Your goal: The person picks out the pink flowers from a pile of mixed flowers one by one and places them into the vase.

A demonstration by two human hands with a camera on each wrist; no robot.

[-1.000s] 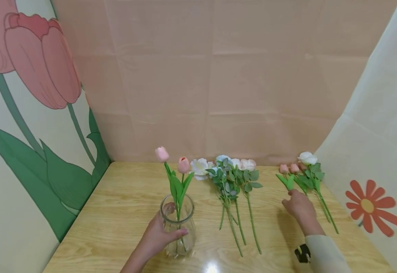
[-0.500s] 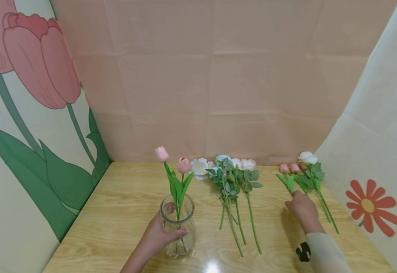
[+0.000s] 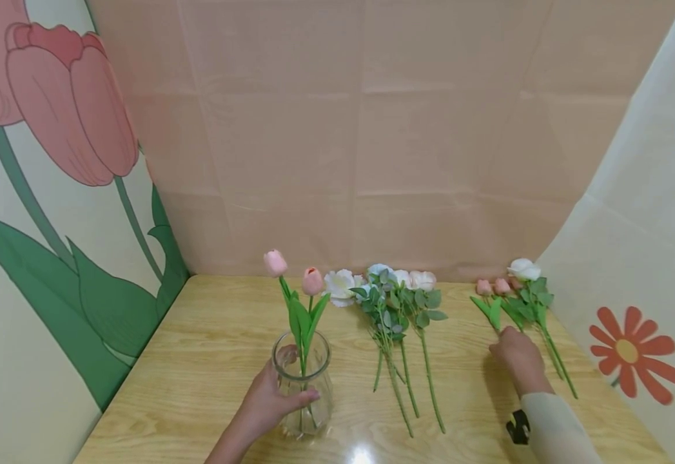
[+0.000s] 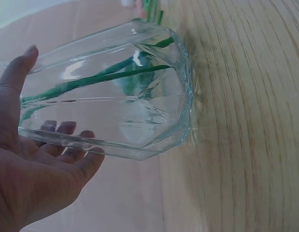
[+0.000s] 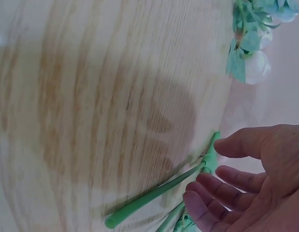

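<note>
My left hand [image 3: 270, 396] grips a clear glass vase [image 3: 321, 406] around its upper part, thumb on the near side. Two pink tulips [image 3: 312, 281] stand in it, their green stems [image 4: 98, 77] showing through the glass wall. At the right, my right hand [image 3: 519, 357] is over the stem of a tulip [image 3: 484, 287] lying on the table. In the right wrist view, thumb and fingers are apart and loosely bent, with the thumb tip beside the leaf base of the green stem [image 5: 154, 194].
Between the hands, several white, pale blue and pale pink flowers [image 3: 421, 281] with long stems lie on the wooden table [image 3: 209, 361]. Right of my right hand lie another pink tulip [image 3: 501, 287] and a white rose [image 3: 524, 269]. A pinkish-brown backdrop [image 3: 349, 142] rises behind the table.
My right hand has shifted slightly right and toward me along the tulip's stem, uncovering more of its leaves. The left hand and vase stay in place.
</note>
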